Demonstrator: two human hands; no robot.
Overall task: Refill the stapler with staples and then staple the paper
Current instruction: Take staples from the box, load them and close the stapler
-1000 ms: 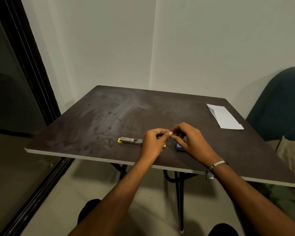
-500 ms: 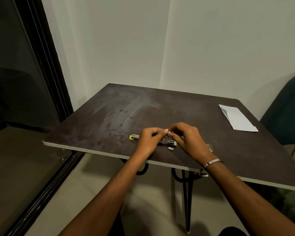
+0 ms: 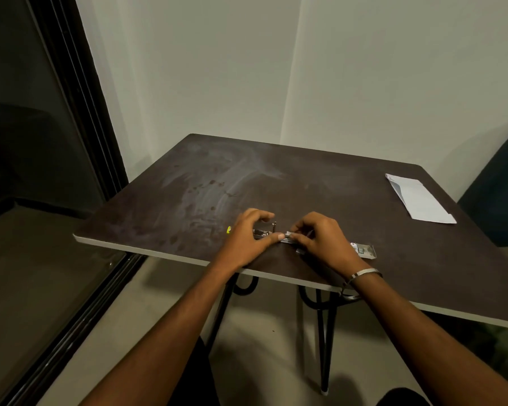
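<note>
Head view: both hands (image 3: 288,235) on stapler (image 3: 266,233), staple box (image 3: 364,249) nearby w/ staples.

The stapler (image 3: 269,233) lies on the desk (image 3: 305,183) near its near edge, between the left hand (image 3: 248,234) and the right hand (image 3: 320,237). Just right of the right hand sits what may be a staple box (image 3: 364,251). The paper (image 3: 420,202) lies at the far right, well apart.

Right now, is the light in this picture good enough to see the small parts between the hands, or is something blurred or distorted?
Head view: dim, soft light; the stapler between the left hand and the right hand is small and slightly soft, its staples unreadable. Pale sheen streaks the table. The white paper stands out clearly. Wide-angle lens bends the door frame.
</note>
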